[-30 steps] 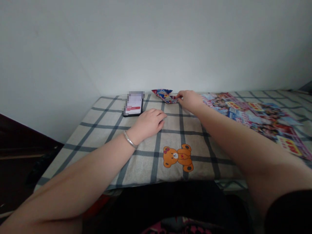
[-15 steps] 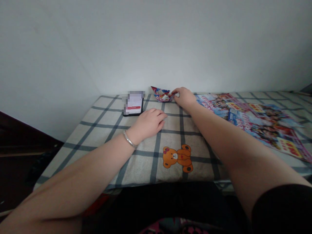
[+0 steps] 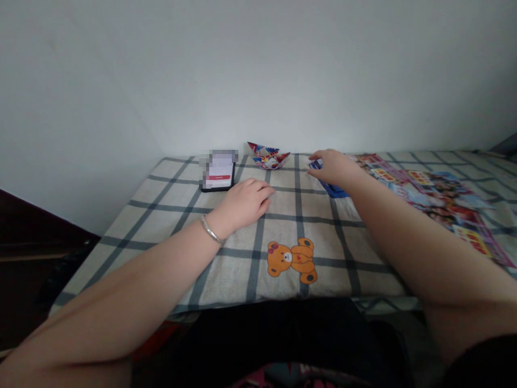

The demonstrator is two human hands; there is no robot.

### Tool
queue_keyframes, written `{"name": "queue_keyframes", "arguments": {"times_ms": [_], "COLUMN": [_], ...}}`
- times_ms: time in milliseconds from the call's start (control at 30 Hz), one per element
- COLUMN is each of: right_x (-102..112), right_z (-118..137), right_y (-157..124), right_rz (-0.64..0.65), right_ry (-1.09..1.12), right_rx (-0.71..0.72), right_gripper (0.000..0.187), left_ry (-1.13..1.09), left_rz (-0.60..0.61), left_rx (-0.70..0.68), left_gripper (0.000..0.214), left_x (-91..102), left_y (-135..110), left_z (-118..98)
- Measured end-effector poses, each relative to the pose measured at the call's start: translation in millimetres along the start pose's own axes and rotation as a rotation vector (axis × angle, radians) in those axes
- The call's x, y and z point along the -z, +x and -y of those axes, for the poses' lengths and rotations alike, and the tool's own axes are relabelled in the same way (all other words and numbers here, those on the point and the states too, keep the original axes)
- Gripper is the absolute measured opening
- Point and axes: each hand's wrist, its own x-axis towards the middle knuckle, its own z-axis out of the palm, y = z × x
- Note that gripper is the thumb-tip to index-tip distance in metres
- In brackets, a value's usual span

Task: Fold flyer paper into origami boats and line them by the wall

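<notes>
My right grip [image 3: 335, 167] is over the right half of the surface [image 3: 137, 221], near the far edge, thumb and forefinger apart at the tips with blue showing between them. That blue comes from a printed piece [image 3: 336, 191], flat-looking and bright, its outline mostly hidden beneath my hand; I cannot tell whether I am pinching it or only covering it. Something whitish shows just below it, too blurred to name.

My left grip [image 3: 248, 200] rests palm down left of the middle, fingers loosely bent and a little apart, touching woven-looking cloth [image 3: 278, 231], off-white with broad grey-blue checks. A smooth, rounded silver bangle [image 3: 211, 229] circles that wrist.

The folded paper boat [image 3: 269, 158] sits by the far edge, between my two hands and touching neither, creased crisply into pointed ends, its sides patterned red, blue and white. To its left, toward the far left corner, is a black-framed smartphone [image 3: 218, 171] with its screen lit, partly pixelated.

Printed leaflets [image 3: 440, 186] with pink borders and yellow blocks spread along the right side, partly behind my forearm. Near the close edge, an orange teddy bear figure [image 3: 291, 261] lies sideways on the checks.
</notes>
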Motion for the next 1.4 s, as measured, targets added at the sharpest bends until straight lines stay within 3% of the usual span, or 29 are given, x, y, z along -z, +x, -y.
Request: {"name": "queue_keyframes", "arguments": {"times_ms": [167,333,533,1400], "right_x": [4,-6,-12,0], "right_z": [-3,0,-8,-11], "right_y": [-32,-48,-45,-41], "right_rz": [0.137,0.071,0.063,-0.023], "right_ry": [-0.227,-0.282,-0.326,-0.277], "right_rx": [-0.066,-0.157,-0.188,-0.337], "right_gripper": [0.057,0.060,0.064,0.042], "left_ry": [-0.007,-0.020,-0.048,-0.036], "left_rz": [0.003,-0.004,0.027,0.080], "left_rx": [-0.003,-0.005,0.010,0.005], "left_gripper": [0.033,0.034,0.036,0.041], "left_x": [-1.1,-3.3,0.5,3.3], "left_y": [0,-1,-3,-8], "left_z": [1,3,1,1]}}
